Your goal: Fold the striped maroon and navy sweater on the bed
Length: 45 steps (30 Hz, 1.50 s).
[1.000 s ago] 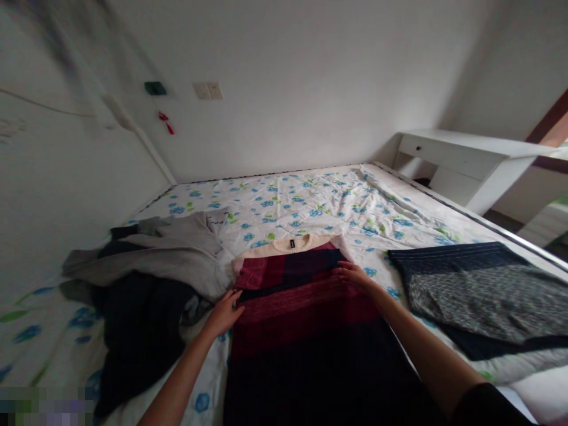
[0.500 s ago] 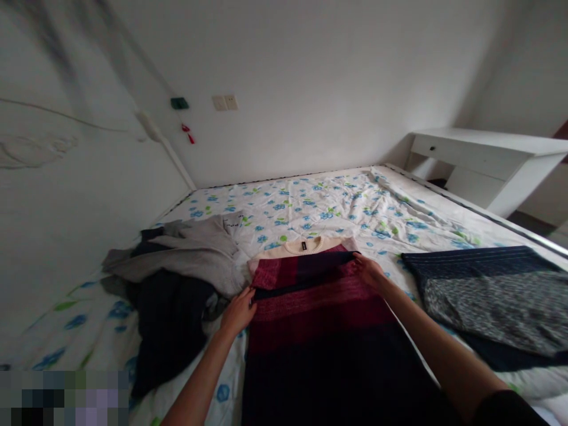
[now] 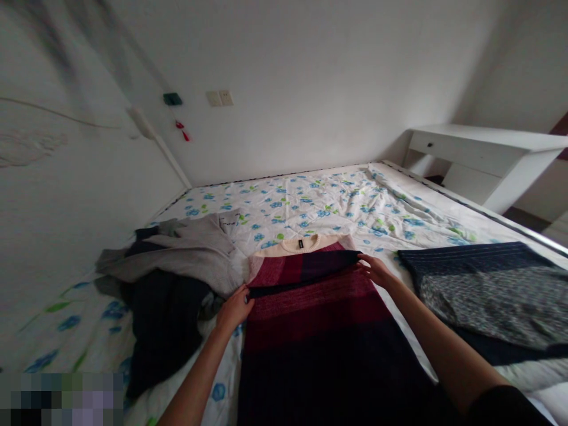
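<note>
A striped knit sweater [image 3: 310, 307] in red, maroon and dark navy lies flat on the bed in front of me, its cream collar [image 3: 302, 244] pointing away. Across its chest lies a folded dark sleeve band [image 3: 306, 273]. My left hand [image 3: 235, 307] grips the left end of that band at the sweater's edge. At the right end of the band, my right hand [image 3: 375, 269] pinches the fabric. Both forearms reach over the sweater's lower part.
A heap of grey and dark clothes [image 3: 168, 278] lies to the left against the wall. Folded dark blue and grey patterned garments [image 3: 483, 284] sit at the right. The floral bedsheet [image 3: 319, 201] stretches beyond. A white desk [image 3: 483, 154] stands at the far right.
My right hand slid outward along the dark band to the sweater's right edge, while my left stayed at the left end. The view shifted slightly.
</note>
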### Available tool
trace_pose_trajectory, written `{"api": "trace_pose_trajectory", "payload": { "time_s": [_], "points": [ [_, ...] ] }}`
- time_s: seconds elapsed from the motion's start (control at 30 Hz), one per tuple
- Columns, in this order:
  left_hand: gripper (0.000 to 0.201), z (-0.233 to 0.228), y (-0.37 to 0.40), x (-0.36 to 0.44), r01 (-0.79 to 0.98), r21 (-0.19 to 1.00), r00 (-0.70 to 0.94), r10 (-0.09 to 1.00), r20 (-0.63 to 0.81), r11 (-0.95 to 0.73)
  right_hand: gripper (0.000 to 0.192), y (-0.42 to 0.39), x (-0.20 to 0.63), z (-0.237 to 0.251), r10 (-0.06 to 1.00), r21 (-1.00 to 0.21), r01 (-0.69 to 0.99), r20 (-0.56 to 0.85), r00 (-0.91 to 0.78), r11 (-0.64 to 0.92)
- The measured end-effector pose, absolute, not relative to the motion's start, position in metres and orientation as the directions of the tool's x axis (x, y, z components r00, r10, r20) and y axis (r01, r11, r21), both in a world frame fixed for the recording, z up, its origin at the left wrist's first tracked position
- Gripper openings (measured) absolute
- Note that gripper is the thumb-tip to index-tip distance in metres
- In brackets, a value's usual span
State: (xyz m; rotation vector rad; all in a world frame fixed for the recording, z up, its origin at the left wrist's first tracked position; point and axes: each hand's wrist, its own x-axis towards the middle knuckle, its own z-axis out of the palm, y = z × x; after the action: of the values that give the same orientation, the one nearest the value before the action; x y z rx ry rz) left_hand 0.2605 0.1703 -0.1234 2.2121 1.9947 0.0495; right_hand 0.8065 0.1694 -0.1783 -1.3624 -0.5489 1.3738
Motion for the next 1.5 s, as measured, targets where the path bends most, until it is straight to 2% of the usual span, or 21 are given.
{"api": "trace_pose_trajectory", "payload": {
  "time_s": [0.1, 0.2, 0.27, 0.33, 0.4, 0.43, 0.57, 0.7, 0.8, 0.9, 1.07, 1.13, 1.37, 1.5],
  "points": [
    [0.034, -0.122, 0.174, 0.261, 0.989, 0.145, 0.064, 0.987, -0.150, -0.042, 0.015, 0.168, 0.809, -0.179, 0.829, -0.851, -0.281, -0.509, 0.233, -0.443],
    [0.034, -0.122, 0.174, 0.257, 0.995, 0.102, 0.017, 0.979, -0.205, 0.004, 0.016, 0.169, 0.809, -0.187, 0.837, -0.877, -0.049, -0.472, 0.278, -0.478],
    [0.035, -0.121, 0.173, 0.254, 0.999, 0.039, -0.024, 0.982, -0.188, 0.031, 0.016, 0.170, 0.808, -0.193, 0.879, -0.895, 0.168, -0.345, 0.328, -0.414],
    [0.037, -0.120, 0.172, 0.252, 1.000, -0.013, -0.007, 0.994, -0.111, 0.006, 0.029, 0.170, 0.808, -0.198, 0.914, -0.856, 0.411, -0.154, 0.375, -0.313],
    [0.040, -0.121, 0.172, 0.253, 0.996, -0.017, 0.088, 0.996, -0.020, -0.088, 0.045, 0.169, 0.807, -0.200, 0.929, -0.783, 0.575, -0.009, 0.370, -0.237],
    [0.041, -0.122, 0.172, 0.255, 0.989, -0.001, 0.149, 0.989, 0.011, -0.149, 0.051, 0.169, 0.807, -0.201, 0.932, -0.763, 0.608, 0.019, 0.362, -0.220],
    [0.060, -0.135, 0.172, 0.262, 0.941, 0.122, 0.315, 0.949, 0.026, -0.315, 0.058, 0.175, 0.809, -0.193, 0.929, -0.785, 0.573, -0.011, 0.370, -0.238],
    [0.079, -0.149, 0.170, 0.260, 0.921, 0.171, 0.371, 0.923, -0.105, -0.351, 0.053, 0.186, 0.814, -0.185, 0.938, -0.788, 0.547, -0.106, 0.330, -0.282],
    [0.081, -0.153, 0.170, 0.256, 0.924, 0.165, 0.372, 0.913, -0.169, -0.346, 0.042, 0.192, 0.815, -0.185, 0.949, -0.805, 0.523, -0.150, 0.278, -0.281],
    [0.080, -0.153, 0.171, 0.255, 0.924, 0.177, 0.369, 0.914, -0.170, -0.340, 0.035, 0.196, 0.813, -0.185, 0.964, -0.871, 0.431, -0.158, 0.213, -0.238],
    [0.080, -0.154, 0.172, 0.256, 0.922, 0.188, 0.368, 0.916, -0.158, -0.338, 0.046, 0.198, 0.814, -0.182, 0.976, -0.966, 0.213, -0.108, 0.187, -0.147],
    [0.080, -0.154, 0.172, 0.256, 0.923, 0.191, 0.366, 0.918, -0.156, -0.335, 0.048, 0.197, 0.817, -0.183, 0.975, -0.977, 0.181, -0.069, 0.213, -0.108],
    [0.079, -0.152, 0.172, 0.257, 0.931, 0.154, 0.354, 0.919, -0.171, -0.330, 0.044, 0.195, 0.818, -0.199, 0.959, -0.871, 0.442, -0.102, 0.264, -0.214],
    [0.067, -0.146, 0.172, 0.260, 0.958, 0.092, 0.283, 0.948, -0.145, -0.272, 0.041, 0.190, 0.820, -0.198, 0.957, -0.799, 0.576, 0.001, 0.289, -0.173]
  ]
}}
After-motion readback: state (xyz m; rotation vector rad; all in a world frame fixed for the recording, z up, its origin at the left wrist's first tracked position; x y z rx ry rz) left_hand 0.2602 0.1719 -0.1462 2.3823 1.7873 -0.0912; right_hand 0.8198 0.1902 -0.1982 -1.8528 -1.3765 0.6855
